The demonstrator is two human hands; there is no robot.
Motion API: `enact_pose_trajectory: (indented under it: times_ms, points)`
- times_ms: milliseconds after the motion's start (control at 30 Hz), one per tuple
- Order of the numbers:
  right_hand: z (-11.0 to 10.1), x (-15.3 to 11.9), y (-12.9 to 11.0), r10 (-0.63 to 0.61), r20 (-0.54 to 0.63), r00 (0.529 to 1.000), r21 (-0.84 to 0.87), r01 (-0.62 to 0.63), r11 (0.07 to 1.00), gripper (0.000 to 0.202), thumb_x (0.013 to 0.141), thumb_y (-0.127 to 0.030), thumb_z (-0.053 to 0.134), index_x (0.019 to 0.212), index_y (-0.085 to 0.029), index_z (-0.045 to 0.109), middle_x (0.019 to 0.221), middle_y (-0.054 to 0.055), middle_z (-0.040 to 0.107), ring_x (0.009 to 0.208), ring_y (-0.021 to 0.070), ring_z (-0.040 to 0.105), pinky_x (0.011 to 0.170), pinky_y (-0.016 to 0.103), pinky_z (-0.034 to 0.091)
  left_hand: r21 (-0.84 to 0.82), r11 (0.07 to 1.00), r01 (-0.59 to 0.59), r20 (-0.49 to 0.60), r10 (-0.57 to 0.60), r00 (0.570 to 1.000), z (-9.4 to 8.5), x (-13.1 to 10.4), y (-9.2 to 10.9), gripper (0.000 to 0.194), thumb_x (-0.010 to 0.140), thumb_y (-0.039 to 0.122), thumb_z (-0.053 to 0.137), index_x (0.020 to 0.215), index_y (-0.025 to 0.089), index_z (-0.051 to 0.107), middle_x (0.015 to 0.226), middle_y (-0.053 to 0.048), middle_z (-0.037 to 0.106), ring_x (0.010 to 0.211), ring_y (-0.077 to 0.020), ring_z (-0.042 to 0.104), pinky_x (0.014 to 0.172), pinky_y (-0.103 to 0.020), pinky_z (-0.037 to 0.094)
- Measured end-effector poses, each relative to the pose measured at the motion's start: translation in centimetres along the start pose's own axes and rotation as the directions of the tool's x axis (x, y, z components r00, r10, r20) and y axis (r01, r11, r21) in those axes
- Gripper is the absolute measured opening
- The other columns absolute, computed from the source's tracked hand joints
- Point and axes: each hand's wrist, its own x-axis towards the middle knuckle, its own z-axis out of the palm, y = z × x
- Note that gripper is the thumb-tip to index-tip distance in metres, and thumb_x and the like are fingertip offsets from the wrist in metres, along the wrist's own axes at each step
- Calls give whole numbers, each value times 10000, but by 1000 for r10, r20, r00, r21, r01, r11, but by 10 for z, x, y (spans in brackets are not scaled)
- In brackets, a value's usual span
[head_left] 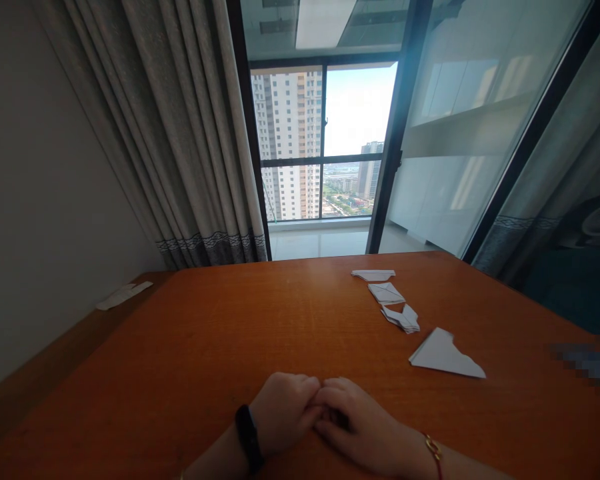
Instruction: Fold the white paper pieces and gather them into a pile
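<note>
Left hand point(287, 407) and right hand point(353, 423) lightly clasped together on table point(205, 347), grasping each other's fingers. Four folded papers point(445, 355) lie beyond right hand; no readable writing.

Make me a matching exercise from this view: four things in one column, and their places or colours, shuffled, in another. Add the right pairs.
Things
1. Black wristband
2. Gold and red bracelet
3. Largest folded paper
4. Wooden table

Places or colours
A. White, the nearest of the folded papers to the right hand
B. Around the wrist of the left hand
C. Orange-brown
D. Around the wrist of the right hand

Right pairs: 1-B, 2-D, 3-A, 4-C
</note>
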Motion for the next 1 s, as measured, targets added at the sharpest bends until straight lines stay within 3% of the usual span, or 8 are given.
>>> enact_pose_trajectory:
  times_ms: [433,1000]
  points:
    - [0,0,0,8,5,1000,-3,-8,1000,151,787,-139,567,917,-203,608,880,2,611,813,138,523,775,252,377,-10,1000,6,38,-6,999,-3,0,2,91,856,245,546,785,190,533,807,1,655,728,-157,608,633,-225,409]
    - [0,0,0,11,9,1000,-13,-11,1000,143,798,-149,567,922,-206,611,880,3,612,817,142,522,782,258,381,-2,1000,-6,10,6,1000,0,-1,0,119,873,282,535,791,196,534,797,8,649,707,-153,597,626,-230,405]
